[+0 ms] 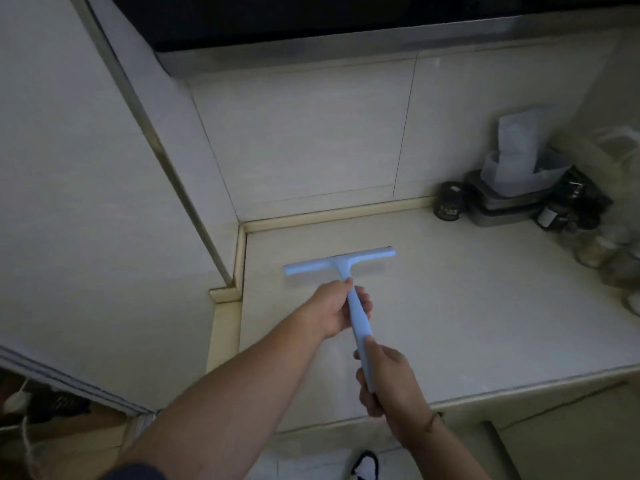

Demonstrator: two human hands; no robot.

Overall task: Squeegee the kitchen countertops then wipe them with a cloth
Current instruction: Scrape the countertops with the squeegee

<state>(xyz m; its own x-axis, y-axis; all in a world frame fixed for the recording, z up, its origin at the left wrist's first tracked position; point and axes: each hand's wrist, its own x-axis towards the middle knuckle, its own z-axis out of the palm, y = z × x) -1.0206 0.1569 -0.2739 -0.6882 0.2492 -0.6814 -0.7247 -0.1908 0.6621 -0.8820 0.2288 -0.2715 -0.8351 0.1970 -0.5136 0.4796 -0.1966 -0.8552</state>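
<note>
Near the back left corner of a pale counter [485, 306], a light blue squeegee [341, 263] lies with its blade flat on the surface, handle running back toward the viewer. Both hands grip that handle. Left hand [334, 311] curls round it just behind the blade, thumb on top. Right hand [386, 382] closes round the handle's end, nearer the counter's front edge, hiding the tip. At the far right, against the tiled wall, sit a dark jar [449, 201], stacked lidded containers [505, 199] and more jars, dim, blurred and partly cut off.
</note>
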